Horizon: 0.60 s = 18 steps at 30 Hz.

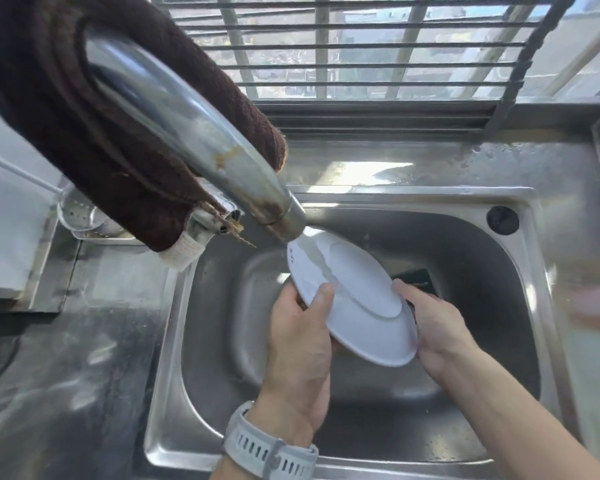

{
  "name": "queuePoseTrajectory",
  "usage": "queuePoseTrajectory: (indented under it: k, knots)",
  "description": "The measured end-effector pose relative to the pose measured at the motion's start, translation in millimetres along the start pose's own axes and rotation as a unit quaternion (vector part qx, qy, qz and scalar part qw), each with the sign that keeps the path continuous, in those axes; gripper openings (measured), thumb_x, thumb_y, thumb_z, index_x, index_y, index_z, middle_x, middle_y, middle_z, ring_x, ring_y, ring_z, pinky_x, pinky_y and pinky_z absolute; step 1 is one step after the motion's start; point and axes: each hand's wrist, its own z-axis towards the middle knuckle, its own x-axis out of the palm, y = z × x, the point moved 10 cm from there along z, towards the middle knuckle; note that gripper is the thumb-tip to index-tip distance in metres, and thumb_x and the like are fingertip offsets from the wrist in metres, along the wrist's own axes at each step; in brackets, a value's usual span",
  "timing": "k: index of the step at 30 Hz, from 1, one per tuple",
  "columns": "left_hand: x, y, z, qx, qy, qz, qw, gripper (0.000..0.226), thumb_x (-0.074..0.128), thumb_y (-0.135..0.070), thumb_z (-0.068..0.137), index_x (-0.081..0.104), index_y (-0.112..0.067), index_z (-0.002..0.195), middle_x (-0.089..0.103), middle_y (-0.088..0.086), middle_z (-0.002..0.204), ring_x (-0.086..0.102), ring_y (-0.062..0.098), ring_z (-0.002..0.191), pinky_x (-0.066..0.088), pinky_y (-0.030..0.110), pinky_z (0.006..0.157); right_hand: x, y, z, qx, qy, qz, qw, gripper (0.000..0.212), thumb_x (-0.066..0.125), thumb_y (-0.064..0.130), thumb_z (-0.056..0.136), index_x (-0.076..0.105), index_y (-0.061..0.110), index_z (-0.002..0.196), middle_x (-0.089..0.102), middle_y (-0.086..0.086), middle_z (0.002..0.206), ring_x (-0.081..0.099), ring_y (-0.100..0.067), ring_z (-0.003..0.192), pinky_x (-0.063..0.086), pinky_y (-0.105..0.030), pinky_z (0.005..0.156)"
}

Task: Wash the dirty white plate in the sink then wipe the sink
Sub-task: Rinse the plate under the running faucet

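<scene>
Landmark: the sink [174, 341], a steel basin set in the steel table [66, 393].

Nearest to the camera, over the sink's front rim, the left wrist is seen with a grey watch [271, 448]. The left hand [302, 344] rises over the middle of the basin; its thumb is laid on the upturned face of the white plate [354, 306] and the fingers are curled behind the left rim, so the plate is gripped there. The right hand [430, 327] comes in from the sink's front-right side; its fingers are bent round the plate's right rim and mostly hidden behind it, so that edge is held too.

The plate is held clear above the basin floor, tilted, with the long axis running from the near-right edge up toward the sink's back-left corner. The high end lies just under the faucet [194, 133] spout, and water is seen running down the face. The visible face looks like the underside, with a foot ring. Both hands are equally near; the plate lies between them.

Judgement: rinsing is under way; turning the plate under the stream is likely called for next. A wet rim could slip.

A brown cloth [66, 98] is draped over the faucet. The drain is seen behind the plate. Beyond the sink's back rim, a barred window [361, 46].
</scene>
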Motion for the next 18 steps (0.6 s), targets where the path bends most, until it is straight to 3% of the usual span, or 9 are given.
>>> queuePoseTrajectory:
  k: [2,5,10,13,15,18]
  knots:
    - [0.2,3.3,-2.8,0.003,-0.002,0.023,1.0,0.023,0.053,-0.015,0.105,0.068,-0.017,0.123,0.079,0.003,0.112,0.073,0.02,0.11,0.055,0.046,0.104,1.3,-3.6,4.3,0.024,-0.005,0.013,1.0,0.029,0.077,0.036,0.085,0.077,0.012,0.101,0.08,-0.004,0.089,0.074,-0.029,0.089,0.058,-0.042,0.085]
    - [-16.5,6.7,-10.4,0.0,-0.035,0.035,0.999,0.025,0.051,-0.026,0.106,0.071,-0.015,0.117,0.08,0.004,0.109,0.072,0.024,0.11,0.052,0.053,0.106,5.3,-12.4,10.3,0.028,0.007,0.015,0.999,0.041,0.081,0.047,0.078,0.077,0.016,0.105,0.08,-0.003,0.095,0.075,-0.029,0.093,0.058,-0.048,0.092]
    - [-60.3,10.1,-18.0,-0.03,-0.092,0.044,0.994,0.042,0.048,-0.045,0.103,0.076,-0.013,0.108,0.082,0.005,0.099,0.077,0.022,0.094,0.057,0.046,0.09,3.5,-6.2,-1.3,-0.09,-0.059,-0.018,0.994,0.056,0.082,0.059,0.072,0.066,0.025,0.115,0.078,0.006,0.096,0.076,-0.017,0.085,0.061,-0.04,0.079]
    - [-86.0,12.3,-12.8,-0.052,-0.136,0.047,0.988,0.042,0.049,-0.045,0.104,0.076,-0.013,0.109,0.082,0.002,0.1,0.076,0.021,0.101,0.055,0.046,0.098,6.7,9.1,-25.8,-0.168,-0.067,-0.041,0.983,0.046,0.082,0.054,0.075,0.063,0.034,0.112,0.075,0.015,0.094,0.073,-0.004,0.081,0.056,-0.028,0.07]
    - [-99.5,10.2,-9.6,-0.053,-0.169,0.055,0.983,0.038,0.053,-0.044,0.104,0.075,-0.015,0.113,0.081,0.001,0.104,0.074,0.021,0.106,0.053,0.046,0.102,10.0,15.5,-39.3,-0.203,-0.058,-0.086,0.974,0.043,0.083,0.054,0.073,0.063,0.038,0.108,0.073,0.019,0.095,0.072,-0.002,0.082,0.055,-0.027,0.071]
    - [-120.4,5.1,-7.7,-0.044,-0.221,0.081,0.971,0.027,0.061,-0.035,0.102,0.075,-0.013,0.108,0.08,0.007,0.1,0.074,0.025,0.096,0.057,0.039,0.085,17.5,6.2,-39.9,-0.185,-0.024,-0.15,0.971,0.039,0.081,0.055,0.076,0.063,0.037,0.106,0.074,0.015,0.097,0.071,-0.004,0.086,0.058,-0.032,0.076]
